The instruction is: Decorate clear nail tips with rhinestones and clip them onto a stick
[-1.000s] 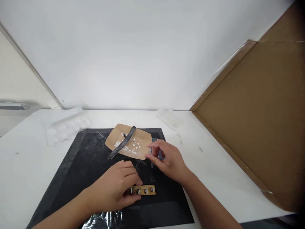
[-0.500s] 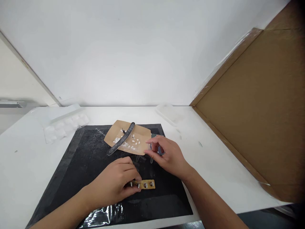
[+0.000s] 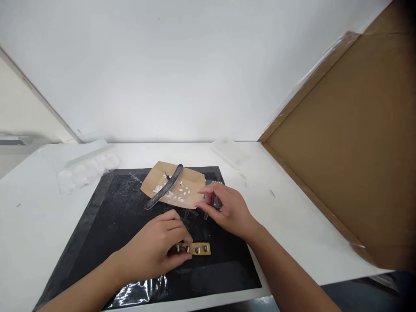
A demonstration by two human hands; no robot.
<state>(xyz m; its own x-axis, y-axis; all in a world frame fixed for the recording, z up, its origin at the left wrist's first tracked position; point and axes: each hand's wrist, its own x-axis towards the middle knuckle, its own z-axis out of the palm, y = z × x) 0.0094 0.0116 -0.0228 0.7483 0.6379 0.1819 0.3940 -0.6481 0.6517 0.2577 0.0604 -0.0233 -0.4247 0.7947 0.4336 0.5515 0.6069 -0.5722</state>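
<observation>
My left hand (image 3: 160,245) is closed on the left end of a short yellowish wooden strip (image 3: 204,248), thumb on the near side and fingers on the far side. Several small dark and silvery fittings sit in a row along the strip; the hand hides its left part. Farther right, my right hand (image 3: 227,210) is held at the right end of a brown paper tray (image 3: 191,177), thumb and index finger curved with a gap between their tips. In the tray lie several small white pieces (image 3: 182,190). A curved dark nail file (image 3: 165,188) rests across the tray.
A black mat (image 3: 110,225) covers part of the white table (image 3: 292,225). Several clear slivers (image 3: 191,212) lie near the tray. A clear plastic tray (image 3: 87,171) stands at back left, a translucent lid-like piece (image 3: 227,152) at the back. Brown cardboard (image 3: 341,143) stands on the right.
The view has shifted slightly, so everything sits a little higher in the picture. Both hands keep nearly the same pose, and the strip stays in my left hand.
</observation>
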